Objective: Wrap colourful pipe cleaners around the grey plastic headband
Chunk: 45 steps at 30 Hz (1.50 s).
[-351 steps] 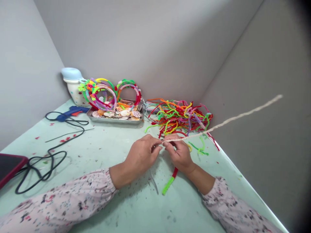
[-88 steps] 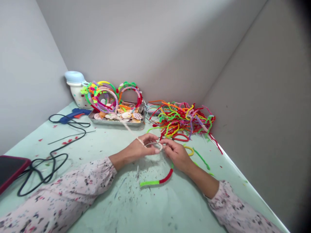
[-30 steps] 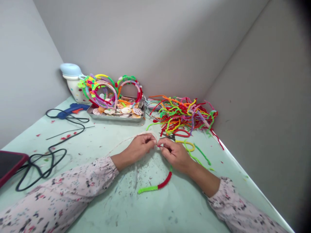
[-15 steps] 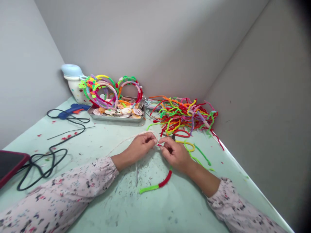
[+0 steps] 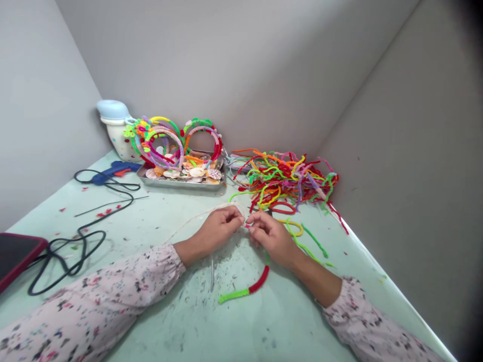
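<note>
Fingers of my left hand [image 5: 222,227] are pinched on a thin pale pink strand [image 5: 188,219], which trails in a curve to the left. Close beside it, my right hand [image 5: 272,236] pinches a small pink wrapped part [image 5: 247,226] between thumb and forefinger. From under my right hand a curved band wrapped in red and green [image 5: 259,280] hangs down over the table. A thin silvery length [image 5: 212,271] shows below my left wrist. The part between my fingertips is small and partly hidden.
A metal tray [image 5: 181,184] holds shells and colourful hoops. Right of it lies a pile of fuzzy stems [image 5: 290,178], with yellow-handled scissors [image 5: 296,227] nearer. Leftward are a blue glue gun [image 5: 109,172], a black cable [image 5: 85,236], a red-edged device [image 5: 22,256] and a cup [image 5: 118,136].
My right hand's fingers have shifted slightly around the pink part. The hanging red and green band has swung a little to the right. My left hand keeps its hold.
</note>
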Each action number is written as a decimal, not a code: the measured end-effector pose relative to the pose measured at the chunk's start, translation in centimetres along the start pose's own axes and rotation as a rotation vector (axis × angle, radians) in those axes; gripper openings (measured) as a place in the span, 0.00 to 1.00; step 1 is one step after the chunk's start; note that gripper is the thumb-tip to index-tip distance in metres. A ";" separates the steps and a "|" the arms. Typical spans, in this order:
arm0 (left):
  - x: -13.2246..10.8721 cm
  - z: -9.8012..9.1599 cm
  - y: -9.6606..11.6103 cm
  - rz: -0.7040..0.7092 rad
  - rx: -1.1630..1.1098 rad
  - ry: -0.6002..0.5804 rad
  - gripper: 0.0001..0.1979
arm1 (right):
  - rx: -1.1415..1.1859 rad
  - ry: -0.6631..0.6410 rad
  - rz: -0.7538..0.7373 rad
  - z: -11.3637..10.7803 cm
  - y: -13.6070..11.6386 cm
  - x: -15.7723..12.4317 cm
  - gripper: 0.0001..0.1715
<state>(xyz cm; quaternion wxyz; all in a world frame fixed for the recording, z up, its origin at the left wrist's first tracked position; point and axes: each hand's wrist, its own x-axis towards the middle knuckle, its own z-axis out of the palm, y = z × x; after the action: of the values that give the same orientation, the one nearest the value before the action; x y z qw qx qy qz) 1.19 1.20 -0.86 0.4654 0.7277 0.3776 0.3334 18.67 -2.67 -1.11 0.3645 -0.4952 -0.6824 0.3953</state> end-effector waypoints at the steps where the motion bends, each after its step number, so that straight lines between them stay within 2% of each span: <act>1: 0.0 0.0 0.0 0.014 0.024 0.009 0.10 | 0.112 -0.021 0.057 0.0 -0.1 0.2 0.06; 3: 0.0 0.1 -0.1 0.043 0.089 0.027 0.10 | 0.248 -0.049 0.140 -0.1 -0.4 0.5 0.05; 6: -0.1 0.2 0.1 0.064 0.164 0.039 0.10 | 0.322 -0.079 0.198 -0.3 -0.8 0.8 0.06; 14: -0.3 0.3 0.5 0.049 0.163 0.031 0.11 | 0.370 -0.156 0.229 -0.5 -0.8 1.3 0.05; 24: -0.3 0.4 0.8 0.071 0.144 0.037 0.12 | 0.378 -0.168 0.227 -0.5 -1.2 1.4 0.03; 28: -0.3 0.5 0.4 0.072 0.118 0.034 0.11 | 0.295 -0.160 0.205 -0.4 -1.1 1.3 0.04; 32: -0.2 0.6 0.0 0.053 0.086 0.043 0.10 | 0.173 -0.091 0.156 0.1 -0.7 1.0 0.02; 37: 0.0 0.6 -0.3 0.020 0.054 0.074 0.08 | -0.022 0.033 -0.005 0.7 -0.3 0.5 0.03; 45: 0.1 0.8 -0.5 -0.095 -0.069 0.037 0.07 | -0.351 0.107 -0.195 0.9 -0.1 -0.2 0.03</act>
<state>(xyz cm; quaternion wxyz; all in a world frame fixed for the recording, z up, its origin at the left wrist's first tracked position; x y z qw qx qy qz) 1.78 1.14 -1.53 0.4984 0.6862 0.4088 0.3370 17.88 -3.01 -1.38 0.3450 -0.5027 -0.7653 0.2065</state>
